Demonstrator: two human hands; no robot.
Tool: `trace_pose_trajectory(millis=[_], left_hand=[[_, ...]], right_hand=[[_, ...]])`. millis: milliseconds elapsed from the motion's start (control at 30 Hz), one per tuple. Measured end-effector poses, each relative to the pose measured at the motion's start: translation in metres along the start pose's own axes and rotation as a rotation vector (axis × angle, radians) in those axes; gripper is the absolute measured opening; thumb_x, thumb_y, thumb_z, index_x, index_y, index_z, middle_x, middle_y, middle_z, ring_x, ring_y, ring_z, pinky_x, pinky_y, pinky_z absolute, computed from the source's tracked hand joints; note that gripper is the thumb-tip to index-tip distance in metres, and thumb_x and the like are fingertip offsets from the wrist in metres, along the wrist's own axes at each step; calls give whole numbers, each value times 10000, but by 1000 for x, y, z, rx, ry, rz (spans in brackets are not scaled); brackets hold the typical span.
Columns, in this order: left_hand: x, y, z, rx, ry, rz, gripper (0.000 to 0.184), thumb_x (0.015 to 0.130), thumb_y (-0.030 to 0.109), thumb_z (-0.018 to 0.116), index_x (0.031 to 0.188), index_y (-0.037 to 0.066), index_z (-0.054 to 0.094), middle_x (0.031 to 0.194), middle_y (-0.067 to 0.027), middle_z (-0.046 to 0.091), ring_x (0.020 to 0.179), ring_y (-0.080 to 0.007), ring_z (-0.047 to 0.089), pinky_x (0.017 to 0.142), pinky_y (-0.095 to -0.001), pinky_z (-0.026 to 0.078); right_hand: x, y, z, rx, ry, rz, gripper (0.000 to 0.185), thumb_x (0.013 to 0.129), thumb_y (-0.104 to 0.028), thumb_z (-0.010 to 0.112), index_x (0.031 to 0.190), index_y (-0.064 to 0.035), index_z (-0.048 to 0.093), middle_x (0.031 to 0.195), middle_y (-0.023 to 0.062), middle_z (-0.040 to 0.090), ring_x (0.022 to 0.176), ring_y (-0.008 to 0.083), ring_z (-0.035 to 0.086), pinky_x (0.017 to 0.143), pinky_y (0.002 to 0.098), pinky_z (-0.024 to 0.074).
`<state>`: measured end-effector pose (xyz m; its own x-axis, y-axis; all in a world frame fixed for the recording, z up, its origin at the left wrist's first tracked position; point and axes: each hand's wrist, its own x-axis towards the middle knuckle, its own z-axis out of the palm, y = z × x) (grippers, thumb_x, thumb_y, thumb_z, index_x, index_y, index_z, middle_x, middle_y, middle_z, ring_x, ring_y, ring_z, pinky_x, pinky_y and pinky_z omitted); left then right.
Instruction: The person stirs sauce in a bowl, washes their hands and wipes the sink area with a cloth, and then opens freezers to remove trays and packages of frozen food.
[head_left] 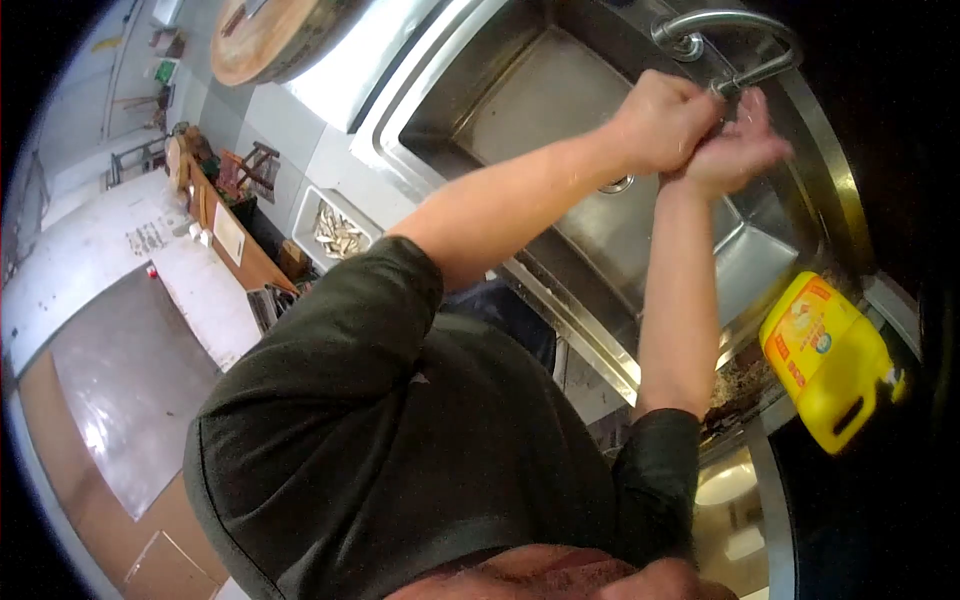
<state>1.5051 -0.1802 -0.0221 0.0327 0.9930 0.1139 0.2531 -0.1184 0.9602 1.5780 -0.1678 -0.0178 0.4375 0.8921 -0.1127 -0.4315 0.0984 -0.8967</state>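
Note:
Above the steel sink (pixel 555 85), my left hand (pixel 665 120) is curled into a fist; its inner side is hidden, so I cannot tell what it holds, if anything. It touches or overlaps my right hand (pixel 735 155) near the wrist. My right hand is open and turned up, its fingers slightly blurred, with nothing visible in it. Both hands look wet. The curved metal faucet (pixel 775 65) ends just over them. Below the hands, part of the drain (pixel 620 184) shows.
A yellow jug (pixel 815 345) stands right of the sink. Beyond its left side are a round wooden board (pixel 270 50) and a white tray (pixel 308 220) of small fish-like pieces. A long counter (pixel 90 235) with a metal sheet (pixel 130 380) lies far left.

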Motion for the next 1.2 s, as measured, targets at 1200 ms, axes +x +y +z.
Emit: trace_pose_trajectory(millis=[1200], left_hand=[[-97, -135, 27, -312, 143, -843, 398, 918, 275, 525, 1235, 34, 510, 1066, -133, 605, 921, -210, 576, 827, -352, 473]], right_hand=[[-36, 103, -170, -1156, -719, 292, 381, 872, -297, 584, 1075, 24, 604, 1042, 168, 652, 967, 298, 622, 831, 377, 489]])
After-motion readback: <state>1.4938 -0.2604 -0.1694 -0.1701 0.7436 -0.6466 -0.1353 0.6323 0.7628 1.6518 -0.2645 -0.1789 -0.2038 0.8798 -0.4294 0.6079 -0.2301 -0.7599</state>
